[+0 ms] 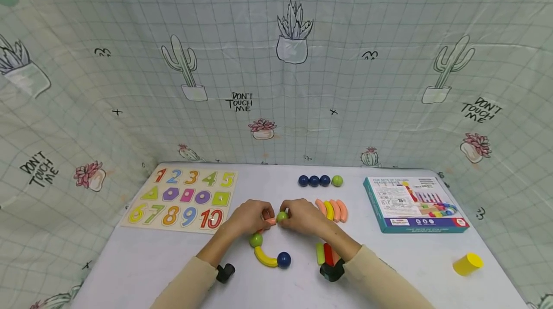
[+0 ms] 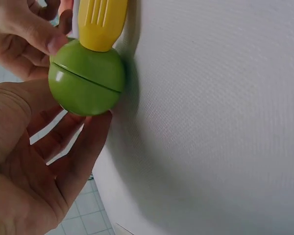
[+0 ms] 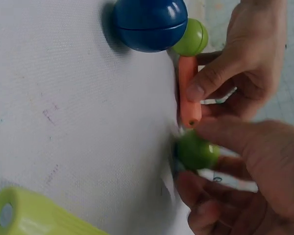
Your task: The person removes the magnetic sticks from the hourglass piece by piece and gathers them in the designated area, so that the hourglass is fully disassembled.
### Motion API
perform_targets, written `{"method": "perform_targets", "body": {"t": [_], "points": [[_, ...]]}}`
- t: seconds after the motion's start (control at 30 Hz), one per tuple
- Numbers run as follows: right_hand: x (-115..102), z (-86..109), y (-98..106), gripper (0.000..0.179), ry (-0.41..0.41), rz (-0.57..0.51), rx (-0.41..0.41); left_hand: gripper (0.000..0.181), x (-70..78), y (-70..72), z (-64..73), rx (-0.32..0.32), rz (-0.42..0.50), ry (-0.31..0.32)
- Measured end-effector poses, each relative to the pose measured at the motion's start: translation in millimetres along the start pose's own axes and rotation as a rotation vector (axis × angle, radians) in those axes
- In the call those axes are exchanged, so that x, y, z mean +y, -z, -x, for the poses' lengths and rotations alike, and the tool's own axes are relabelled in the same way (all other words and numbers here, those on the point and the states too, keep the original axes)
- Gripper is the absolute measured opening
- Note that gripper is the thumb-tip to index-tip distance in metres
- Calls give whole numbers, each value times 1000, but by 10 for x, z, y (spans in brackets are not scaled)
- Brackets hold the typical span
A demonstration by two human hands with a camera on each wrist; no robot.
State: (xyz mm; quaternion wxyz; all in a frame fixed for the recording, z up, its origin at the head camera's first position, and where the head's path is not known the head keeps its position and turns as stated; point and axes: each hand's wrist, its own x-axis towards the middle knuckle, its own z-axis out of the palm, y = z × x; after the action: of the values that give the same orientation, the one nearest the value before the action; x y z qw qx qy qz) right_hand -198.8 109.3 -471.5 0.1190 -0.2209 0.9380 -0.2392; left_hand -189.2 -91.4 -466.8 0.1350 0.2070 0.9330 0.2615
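My left hand (image 1: 252, 218) pinches a pink curved rod (image 3: 186, 81) between thumb and fingers. A hole shows in the rod's near end in the right wrist view. Its far end meets a green bead (image 1: 256, 240), which joins a yellow curved rod (image 1: 265, 257) ending in a dark blue bead (image 1: 283, 259). Facing it, my right hand (image 1: 304, 215) grips another green bead (image 1: 282, 216) by the fingertips, close to the rod's free end. In the left wrist view the chain's green bead (image 2: 86, 81) stands before the left fingers and hides part of the pink rod.
Behind the hands lie a row of dark blue beads (image 1: 314, 181) with one green bead, and several pink and yellow curved rods (image 1: 340, 210). Straight rods (image 1: 320, 253) lie partly under the right forearm. A number puzzle board (image 1: 177, 198), a toy box (image 1: 414, 203) and a yellow cylinder (image 1: 468, 264) flank them.
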Motion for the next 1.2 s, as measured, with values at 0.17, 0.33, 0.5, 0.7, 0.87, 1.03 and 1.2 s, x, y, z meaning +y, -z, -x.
{"method": "perform_targets", "body": {"t": [0.17,0.33,0.5,0.7,0.87,1.03,1.2], "points": [[106,-91,76,30,-57,8,63,13,-32,8,17,-10,17,11],[213,-211,120,34,-62,18,84,13,-73,-2,16,-13,36,21],[278,-325,148,35,-131,33,129,13,-80,-12,16,-13,44,25],[336,-413,186,37,-208,43,192,13,-63,-6,37,-13,62,33],[397,-449,180,40,-216,23,221,13,-44,1,48,-12,73,38],[433,-474,172,40,-218,5,246,13,-38,3,52,-11,81,40],[433,-494,183,35,-222,-11,271,13,-43,-2,51,-12,85,41]]}}
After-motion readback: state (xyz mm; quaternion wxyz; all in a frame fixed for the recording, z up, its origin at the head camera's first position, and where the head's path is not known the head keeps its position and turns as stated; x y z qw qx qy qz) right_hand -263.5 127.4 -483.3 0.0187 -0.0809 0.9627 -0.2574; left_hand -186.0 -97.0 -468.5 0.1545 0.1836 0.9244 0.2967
